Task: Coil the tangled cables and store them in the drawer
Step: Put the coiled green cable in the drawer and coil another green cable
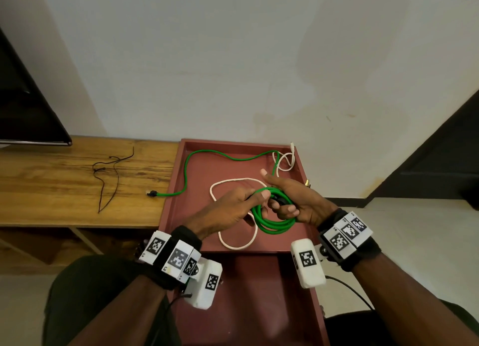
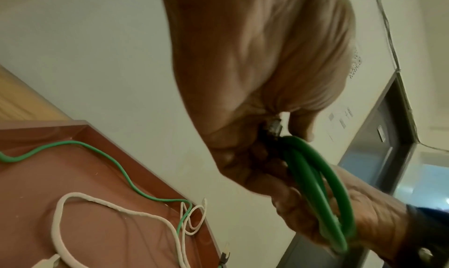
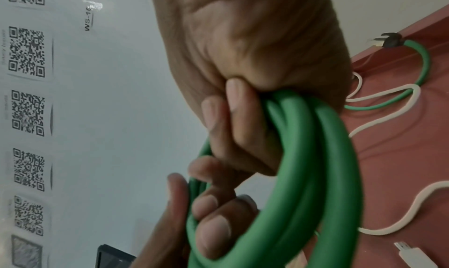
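A green cable coil point(image 1: 272, 221) of several loops hangs between both hands above the red-brown rimmed drawer point(image 1: 233, 142). My left hand point(image 1: 248, 200) pinches the coil's top with thumb and fingers. My right hand point(image 1: 285, 198) grips the same loops, index finger pointing out straight. The cable's loose tail point(image 1: 186, 174) snakes across the drawer to a black plug point(image 1: 153, 193) on the wooden table. A white cable point(image 1: 233, 216) lies looped under the coil. The left wrist view shows the left hand point(image 2: 255, 118) on the coil point(image 2: 316, 185); the right wrist view shows right-hand fingers point(image 3: 218, 109) curled round it point(image 3: 316, 157).
A thin black cord point(image 1: 108, 174) lies tangled on the wooden table point(image 1: 64, 203) to the left. A dark screen point(image 1: 26, 107) stands at the far left. A white USB plug point(image 3: 413, 256) rests on the drawer floor. A red-brown panel point(image 1: 246, 294) extends toward my knees.
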